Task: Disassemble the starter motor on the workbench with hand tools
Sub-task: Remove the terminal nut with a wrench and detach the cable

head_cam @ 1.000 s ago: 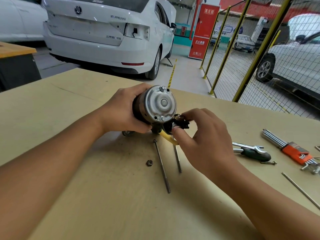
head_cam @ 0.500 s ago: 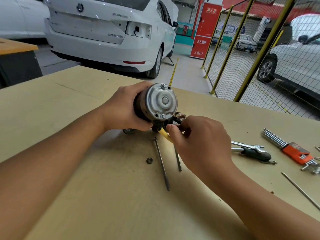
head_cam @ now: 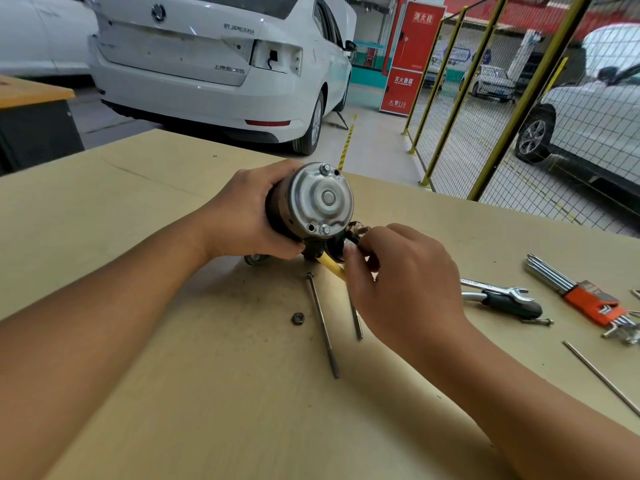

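Observation:
The starter motor (head_cam: pixel 320 199) lies on its side on the workbench (head_cam: pixel 138 209), its round silver end cap facing me. My left hand (head_cam: pixel 242 216) grips the motor's dark body from the left. My right hand (head_cam: pixel 398 278) pinches the black terminal with the yellow lead (head_cam: pixel 330 265) under the end cap; its fingertips hide the terminal nut. Two long through bolts (head_cam: pixel 322 323) lie on the bench in front of the motor, one partly under my right hand. A loose nut (head_cam: pixel 298 318) sits to their left.
To the right lie a combination wrench (head_cam: pixel 495 288), a black-handled ratchet (head_cam: pixel 509 303), an orange hex key set (head_cam: pixel 588 299) and a thin rod (head_cam: pixel 602 377). Beyond the bench stand a white car (head_cam: pixel 214 64) and a yellow mesh fence (head_cam: pixel 485 98).
My right hand has shifted slightly at the terminal, fingers closing tighter on it. The left hand keeps its hold on the motor, which has barely moved.

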`<state>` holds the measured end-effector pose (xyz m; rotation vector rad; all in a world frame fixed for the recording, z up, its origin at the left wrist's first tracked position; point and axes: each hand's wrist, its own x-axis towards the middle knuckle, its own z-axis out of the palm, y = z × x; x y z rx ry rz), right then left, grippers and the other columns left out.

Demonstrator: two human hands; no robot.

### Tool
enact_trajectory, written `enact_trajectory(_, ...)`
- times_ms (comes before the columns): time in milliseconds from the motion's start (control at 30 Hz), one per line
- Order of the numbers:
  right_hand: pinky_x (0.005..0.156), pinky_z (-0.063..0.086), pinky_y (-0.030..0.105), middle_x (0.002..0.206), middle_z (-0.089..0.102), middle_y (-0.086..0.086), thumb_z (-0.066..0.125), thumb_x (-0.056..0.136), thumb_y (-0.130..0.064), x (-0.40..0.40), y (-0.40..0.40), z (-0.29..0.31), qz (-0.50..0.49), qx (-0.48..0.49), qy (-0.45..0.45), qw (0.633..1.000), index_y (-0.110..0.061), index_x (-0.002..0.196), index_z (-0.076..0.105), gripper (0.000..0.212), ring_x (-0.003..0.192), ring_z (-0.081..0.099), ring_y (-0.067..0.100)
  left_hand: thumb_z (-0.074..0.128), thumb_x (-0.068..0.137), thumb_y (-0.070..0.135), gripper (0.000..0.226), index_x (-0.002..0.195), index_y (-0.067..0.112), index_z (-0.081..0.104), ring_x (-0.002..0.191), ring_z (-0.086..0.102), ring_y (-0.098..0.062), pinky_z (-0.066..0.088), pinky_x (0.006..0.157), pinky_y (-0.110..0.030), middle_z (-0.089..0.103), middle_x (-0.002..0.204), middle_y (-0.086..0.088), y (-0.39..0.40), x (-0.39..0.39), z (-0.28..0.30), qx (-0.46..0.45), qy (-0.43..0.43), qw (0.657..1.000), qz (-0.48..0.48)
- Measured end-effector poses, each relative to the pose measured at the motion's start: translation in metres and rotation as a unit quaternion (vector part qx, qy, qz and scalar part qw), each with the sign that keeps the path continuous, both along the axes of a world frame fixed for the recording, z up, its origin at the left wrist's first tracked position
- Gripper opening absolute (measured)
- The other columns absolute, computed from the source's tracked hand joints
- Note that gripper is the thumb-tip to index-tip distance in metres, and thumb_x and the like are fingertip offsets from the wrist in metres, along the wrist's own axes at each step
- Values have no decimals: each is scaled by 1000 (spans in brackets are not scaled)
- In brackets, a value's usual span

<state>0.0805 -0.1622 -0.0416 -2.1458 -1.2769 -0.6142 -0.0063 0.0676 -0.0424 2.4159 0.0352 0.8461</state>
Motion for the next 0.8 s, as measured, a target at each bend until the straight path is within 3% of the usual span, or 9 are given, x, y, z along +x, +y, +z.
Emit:
enact_trajectory(167,50,29,26,66,51,-9,55,95,-49,-1,3,3,-52,-47,-3,998,-22,76,64,34,59,50,21,84,50,42,91,130,65,47,113,63,4,44,89,-6,65,119,31,1,0,0,0,-1,1000,0)
enact_trajectory(467,59,43,35,83,55,-5,56,98,-38,-1,0,0,-23,-69,4,997,-22,94,65,19,73,56,27,85,50,40,91,130,63,49,113,62,6,43,88,-4,65,120,31,2,0,-2,-1,1,1000,9)
enact_trajectory(600,56,42,31,77,58,-8,61,92,-40,2,-3,1,-9,-61,6,998,-24,90,67,17,71,57,24,85,50,41,89,129,63,49,112,63,5,44,88,-5,66,119,30,1,-1,-2,-2,5,1000,5)
enact_trajectory(733,49,26,26,62,51,-7,41,90,-72,2,2,1,-67,-72,1,995,-22,71,60,57,60,50,20,83,50,41,88,127,63,49,109,63,5,44,85,-5,66,117,29,0,-1,0,-1,4,1000,4)
enact_trajectory(800,48,22,27,57,49,-3,33,90,-78,3,7,2,-100,-77,10,992,-18,64,57,70,54,47,20,83,50,40,89,129,64,49,110,62,7,44,86,-3,65,118,31,-1,-1,0,-2,2,1000,2)
